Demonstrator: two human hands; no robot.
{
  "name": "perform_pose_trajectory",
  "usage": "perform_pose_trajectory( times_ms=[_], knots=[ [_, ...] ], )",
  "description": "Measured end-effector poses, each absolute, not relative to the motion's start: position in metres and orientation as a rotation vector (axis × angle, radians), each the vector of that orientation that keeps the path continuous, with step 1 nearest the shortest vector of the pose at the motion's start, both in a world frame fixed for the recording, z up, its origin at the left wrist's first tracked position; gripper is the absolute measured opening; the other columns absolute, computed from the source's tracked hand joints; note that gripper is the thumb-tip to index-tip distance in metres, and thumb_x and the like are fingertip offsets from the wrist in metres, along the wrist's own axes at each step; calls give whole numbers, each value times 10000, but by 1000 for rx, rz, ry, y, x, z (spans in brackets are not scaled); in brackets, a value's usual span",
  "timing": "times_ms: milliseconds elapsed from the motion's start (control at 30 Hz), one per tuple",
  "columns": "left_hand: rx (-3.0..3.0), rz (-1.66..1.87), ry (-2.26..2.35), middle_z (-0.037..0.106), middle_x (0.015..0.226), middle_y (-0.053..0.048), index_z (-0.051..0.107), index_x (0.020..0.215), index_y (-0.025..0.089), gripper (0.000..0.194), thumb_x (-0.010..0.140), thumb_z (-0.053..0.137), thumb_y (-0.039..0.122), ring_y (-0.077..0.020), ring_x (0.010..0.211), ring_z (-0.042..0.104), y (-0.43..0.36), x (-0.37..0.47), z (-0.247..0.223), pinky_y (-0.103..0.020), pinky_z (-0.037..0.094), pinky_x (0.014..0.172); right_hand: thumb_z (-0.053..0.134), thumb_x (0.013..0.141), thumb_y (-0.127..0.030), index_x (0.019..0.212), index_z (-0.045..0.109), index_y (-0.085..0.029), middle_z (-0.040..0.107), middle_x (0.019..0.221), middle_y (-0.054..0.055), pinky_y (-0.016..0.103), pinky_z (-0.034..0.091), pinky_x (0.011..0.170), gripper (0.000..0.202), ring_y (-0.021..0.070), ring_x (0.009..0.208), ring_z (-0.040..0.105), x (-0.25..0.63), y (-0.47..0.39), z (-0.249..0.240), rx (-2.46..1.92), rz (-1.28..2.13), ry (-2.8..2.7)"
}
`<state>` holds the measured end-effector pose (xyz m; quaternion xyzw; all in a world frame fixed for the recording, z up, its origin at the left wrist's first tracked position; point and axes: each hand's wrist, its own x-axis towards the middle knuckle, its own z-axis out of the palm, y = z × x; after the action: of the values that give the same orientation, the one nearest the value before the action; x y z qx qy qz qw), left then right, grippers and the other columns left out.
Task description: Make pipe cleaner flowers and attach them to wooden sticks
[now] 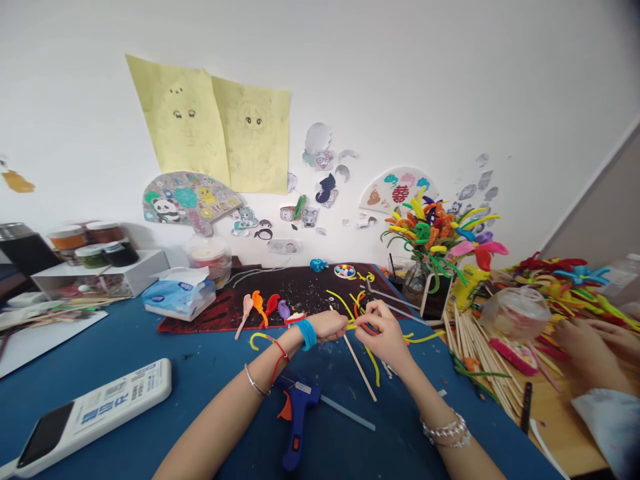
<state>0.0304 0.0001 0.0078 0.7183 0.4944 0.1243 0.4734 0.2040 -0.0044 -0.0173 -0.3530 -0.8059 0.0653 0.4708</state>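
Observation:
Both hands meet above the blue table mat, near the centre of the view. My left hand (330,326) is closed, with its fingertips at a yellow pipe cleaner (351,326). Close beside it, my right hand (384,335) pinches with thumb and forefinger; what lies between the fingertips is too small to make out. More yellow pipe cleaners (373,367) and a wooden stick (360,369) lie under and around the hands. Below my left wrist rests a blue glue gun (299,420) with a clear glue stick (347,412).
Small coloured pipe-cleaner pieces (259,308) lie on the dark mat (220,313). A tissue pack (179,293) and a white device (95,413) are left. At right stand pipe-cleaner flowers (435,230), beside wooden sticks (483,353) and another person's hands (590,347).

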Motion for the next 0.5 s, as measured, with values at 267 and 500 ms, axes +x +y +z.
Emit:
perform_pose_trajectory(
  times_ms=[267,500],
  knots=[
    [1928,119,1160,287,387,46,307,439,180,266,655,415,69,-90,383,255,-2,35,12,-237,237,434,545,666,-119,673,629,-208,443,945,36,248,399,609,123,116,681,462,216,-4,-13,-787,62,-2274],
    [1864,164,1183,292,367,42,317,438,181,271,683,396,97,-82,352,251,-7,37,17,-236,216,400,487,785,-180,806,608,-203,456,934,54,235,399,619,124,112,683,476,220,-1,-16,-766,61,-2289]
  ],
)
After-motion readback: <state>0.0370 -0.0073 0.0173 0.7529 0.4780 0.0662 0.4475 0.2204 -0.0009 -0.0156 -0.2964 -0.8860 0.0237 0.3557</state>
